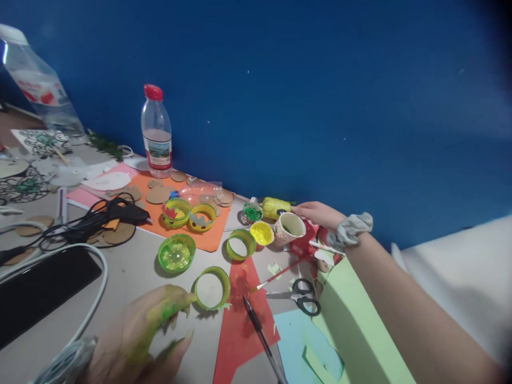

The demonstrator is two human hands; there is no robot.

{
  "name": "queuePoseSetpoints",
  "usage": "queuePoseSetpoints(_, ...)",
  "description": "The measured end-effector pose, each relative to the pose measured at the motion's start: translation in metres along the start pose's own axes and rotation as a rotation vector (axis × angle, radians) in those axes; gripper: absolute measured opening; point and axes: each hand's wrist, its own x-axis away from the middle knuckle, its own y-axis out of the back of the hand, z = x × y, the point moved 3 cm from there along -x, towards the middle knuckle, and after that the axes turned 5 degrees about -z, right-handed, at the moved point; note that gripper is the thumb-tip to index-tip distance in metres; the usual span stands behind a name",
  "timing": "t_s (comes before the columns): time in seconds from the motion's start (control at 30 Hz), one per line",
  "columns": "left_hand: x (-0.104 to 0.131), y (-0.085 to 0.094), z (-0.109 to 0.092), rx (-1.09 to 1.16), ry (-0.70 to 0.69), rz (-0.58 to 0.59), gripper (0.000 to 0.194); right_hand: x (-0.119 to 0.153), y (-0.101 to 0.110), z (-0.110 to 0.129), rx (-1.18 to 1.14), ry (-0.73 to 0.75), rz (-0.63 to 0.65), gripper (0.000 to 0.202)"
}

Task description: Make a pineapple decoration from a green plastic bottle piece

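Observation:
My left hand, smeared with yellow and green paint, hovers low at the front with thumb and fingers apart. Its index fingertip is beside a small green ring around a white disc; whether they touch I cannot tell. At the back, my right hand reaches to the end of a yellow paint bottle lying on its side. A patterned paper cup stands just in front; the fingers are partly hidden. Nearby are a cup of yellow paint, a cup of green paint and another green ring.
A paint-stained green dish and two decorated rings sit left. Scissors, a thin brush and a pen lie right of centre. A glue gun, phone, cables and bottle occupy the left. The blue wall borders the back.

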Motion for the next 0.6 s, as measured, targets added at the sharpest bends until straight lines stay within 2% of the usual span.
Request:
queuePoseSetpoints(0.1, -0.003, 0.0, 0.001, -0.019, -0.027, 0.012, 0.04, -0.006, -0.011, 0.001, -0.032, 0.012, 0.016, 0.028)
queuePoseSetpoints(0.17, -0.004, -0.001, 0.0, -0.025, -0.039, 0.028, 0.04, -0.005, -0.009, 0.006, -0.055, 0.03, 0.004, 0.028)
queuePoseSetpoints(0.3, -0.001, -0.001, 0.001, -0.02, -0.064, 0.069, 0.039, 0.0, 0.012, 0.027, -0.109, 0.086, -0.075, 0.025)
queuePoseSetpoints(0.47, 0.008, -0.007, 0.011, 0.007, -0.008, 0.089, 0.046, 0.007, 0.043, 0.06, -0.15, 0.117, -0.181, 0.019)
queuePoseSetpoints(0.6, 0.011, -0.01, 0.015, 0.02, 0.056, 0.072, 0.043, 0.015, 0.056, 0.087, -0.156, 0.148, -0.203, 0.015)
